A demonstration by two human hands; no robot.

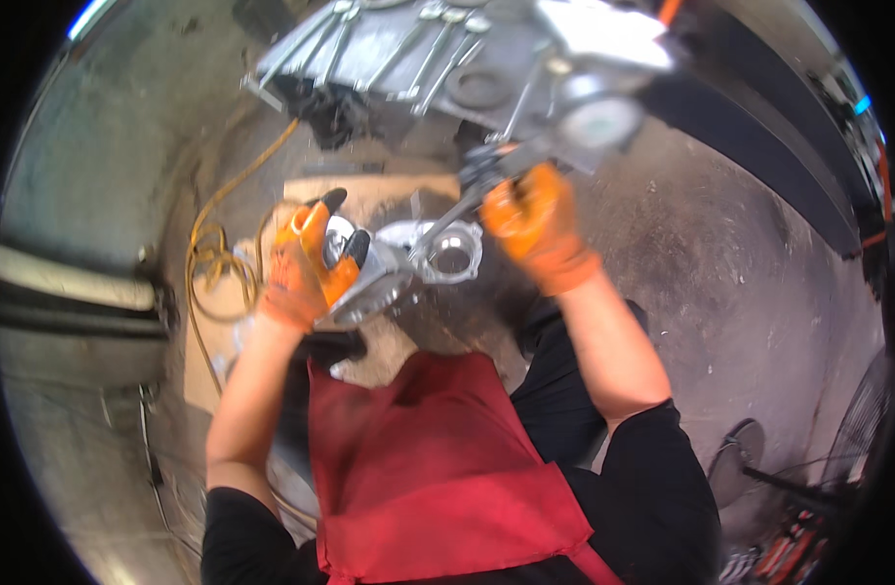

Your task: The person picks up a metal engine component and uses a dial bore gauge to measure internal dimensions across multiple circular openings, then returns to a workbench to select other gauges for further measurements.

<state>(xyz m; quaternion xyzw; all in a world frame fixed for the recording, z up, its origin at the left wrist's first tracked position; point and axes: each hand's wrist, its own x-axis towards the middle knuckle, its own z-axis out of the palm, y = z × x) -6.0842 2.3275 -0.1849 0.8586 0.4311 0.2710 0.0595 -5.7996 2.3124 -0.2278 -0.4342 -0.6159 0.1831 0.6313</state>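
My left hand [311,255], in an orange glove with dark fingertips, curls its thumb and finger around a round silver end of a metal housing [384,268]. The housing sits low in front of me, with a round opening [451,254] at its right side. My right hand [535,219], gloved alike, is closed around a dark tool [483,171], blurred by motion. From that tool a grey shaft [442,226] slants down to the housing. The tool's exact kind is too smeared to make out.
Beyond my hands stands a bench [389,49] with several wrenches and round parts on it. A yellow hose [213,255] coils on the left beside cardboard [208,366]. A fan [857,429] stands at the lower right, near red-handled tools [789,546].
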